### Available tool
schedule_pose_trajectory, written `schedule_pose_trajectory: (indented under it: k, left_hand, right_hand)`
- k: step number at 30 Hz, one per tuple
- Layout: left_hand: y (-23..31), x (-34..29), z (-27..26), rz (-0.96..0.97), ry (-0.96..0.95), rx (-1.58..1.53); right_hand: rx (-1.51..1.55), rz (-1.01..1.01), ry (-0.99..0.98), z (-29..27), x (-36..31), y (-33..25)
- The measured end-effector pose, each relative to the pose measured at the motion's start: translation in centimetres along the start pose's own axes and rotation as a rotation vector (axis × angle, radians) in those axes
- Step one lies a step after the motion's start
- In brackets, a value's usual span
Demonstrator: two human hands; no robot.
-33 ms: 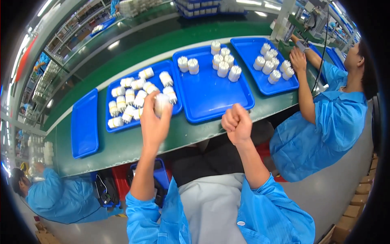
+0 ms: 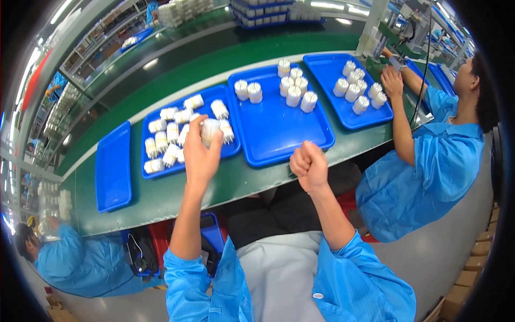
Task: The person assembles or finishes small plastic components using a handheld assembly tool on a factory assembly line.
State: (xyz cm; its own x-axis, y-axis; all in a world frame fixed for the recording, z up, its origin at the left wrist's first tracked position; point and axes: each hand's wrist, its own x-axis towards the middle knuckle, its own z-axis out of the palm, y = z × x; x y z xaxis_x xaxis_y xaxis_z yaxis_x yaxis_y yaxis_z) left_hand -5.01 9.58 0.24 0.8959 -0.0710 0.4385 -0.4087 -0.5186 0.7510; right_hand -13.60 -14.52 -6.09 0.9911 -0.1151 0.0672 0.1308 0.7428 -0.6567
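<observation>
Over the second blue tray, my left hand grips a white cylindrical part between thumb and fingers. Several similar parts with yellowish bands and metal prongs lie on their sides around it, such as this white part. My right hand is curled closed near the front edge of the middle blue tray; whatever its fingers may hold is hidden. In that tray several white cylinders stand upright toward the back and right, with two white cylinders at the back left.
A narrow-looking blue tray sits at the far left of the green table. To the right, another blue tray holds several upright cylinders beside a co-worker's hand and a bench machine. Stacked trays stand at the back.
My left hand has shifted slightly left with the white part, which now shows more sharply. My right hand stays curled and sits a little lower and further left.
</observation>
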Motion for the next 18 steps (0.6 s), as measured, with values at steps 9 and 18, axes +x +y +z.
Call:
schedule_pose_trajectory:
  k: [9,18]
  left_hand:
    - [-6.7,11.2,2.0,0.194,-0.012,0.765]
    - [0.1,13.2,8.6,0.641,-0.373,0.482]
  right_hand:
    - [-0.049,-0.026,-0.104,0.2,0.8,1.2]
    - [-0.206,-0.013,0.036,-0.5,0.8,2.2]
